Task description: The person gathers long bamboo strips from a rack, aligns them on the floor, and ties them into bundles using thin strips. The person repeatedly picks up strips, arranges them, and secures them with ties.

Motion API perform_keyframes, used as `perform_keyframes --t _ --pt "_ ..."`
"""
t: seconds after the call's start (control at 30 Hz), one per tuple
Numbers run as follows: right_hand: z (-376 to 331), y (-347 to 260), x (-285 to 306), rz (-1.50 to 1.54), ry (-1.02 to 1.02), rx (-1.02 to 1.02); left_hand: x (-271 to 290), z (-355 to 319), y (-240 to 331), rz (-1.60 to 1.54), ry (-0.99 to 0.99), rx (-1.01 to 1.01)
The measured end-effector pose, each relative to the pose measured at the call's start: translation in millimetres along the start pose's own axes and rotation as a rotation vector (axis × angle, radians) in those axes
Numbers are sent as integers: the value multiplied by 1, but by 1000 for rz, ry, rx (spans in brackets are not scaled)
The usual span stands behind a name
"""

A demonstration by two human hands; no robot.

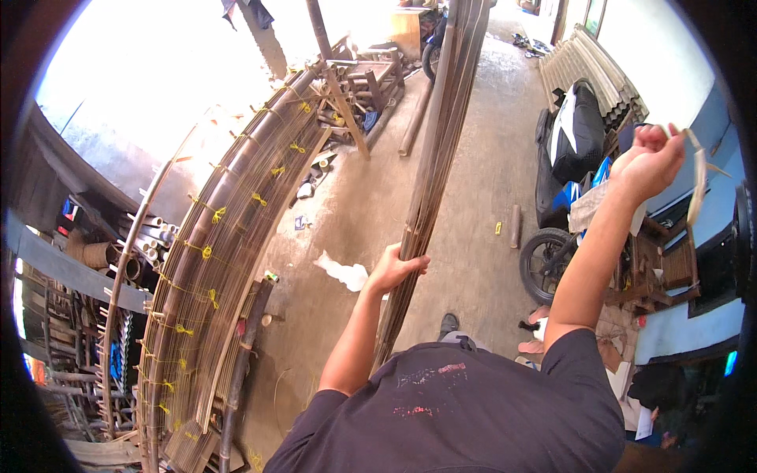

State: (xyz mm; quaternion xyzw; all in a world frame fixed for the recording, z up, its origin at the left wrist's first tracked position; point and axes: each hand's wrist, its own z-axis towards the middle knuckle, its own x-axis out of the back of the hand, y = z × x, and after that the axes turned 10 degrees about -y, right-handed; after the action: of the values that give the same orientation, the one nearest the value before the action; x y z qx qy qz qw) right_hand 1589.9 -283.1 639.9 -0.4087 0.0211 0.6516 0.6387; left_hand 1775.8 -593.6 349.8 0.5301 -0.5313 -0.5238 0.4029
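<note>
A long bundle of thin brown bamboo strips [441, 150] runs from beside my body up to the top of the view. My left hand [394, 270] is wrapped round its lower part, thumb across the front. Out to the right, my right hand [650, 162] is raised high, well apart from the bundle. Its fingers are closed on a pale, flat, curling strip [699, 177], which loops down beyond the wrist; I cannot tell whether it is bamboo or cord.
To the left stands a long rack of bamboo slats [236, 229] tied with yellow cord. A motorbike [552, 256] is parked at the right, near stacked corrugated sheets [591, 67]. A white plastic bag [343, 272] and a short bamboo piece [516, 226] lie on the floor.
</note>
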Motion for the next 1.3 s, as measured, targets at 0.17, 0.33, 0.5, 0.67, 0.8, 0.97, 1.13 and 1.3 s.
perform_keyframes --t 0.17,0.33,0.5,0.67,0.8,0.97,1.13,1.3 --pt "-36 174 69 -378 -768 -599 20 34 -35 76 -82 109" --pt "-87 255 56 -1196 -1729 -703 19 72 -42 44 -125 231" --pt "-114 295 11 154 -1237 -1178 29 112 -67 -139 -222 296" --pt "-131 359 -50 909 -1046 -1242 58 156 -99 -332 -325 365" --pt "-168 410 -84 1001 -1057 -1325 96 182 -132 -279 -327 378" --pt "-206 475 -98 725 -934 -1525 141 229 -137 122 -127 408" --pt "-234 538 -86 675 -896 -1696 141 350 -59 507 388 119" --pt "-226 574 -111 510 -1056 -1800 152 436 -64 690 693 119"
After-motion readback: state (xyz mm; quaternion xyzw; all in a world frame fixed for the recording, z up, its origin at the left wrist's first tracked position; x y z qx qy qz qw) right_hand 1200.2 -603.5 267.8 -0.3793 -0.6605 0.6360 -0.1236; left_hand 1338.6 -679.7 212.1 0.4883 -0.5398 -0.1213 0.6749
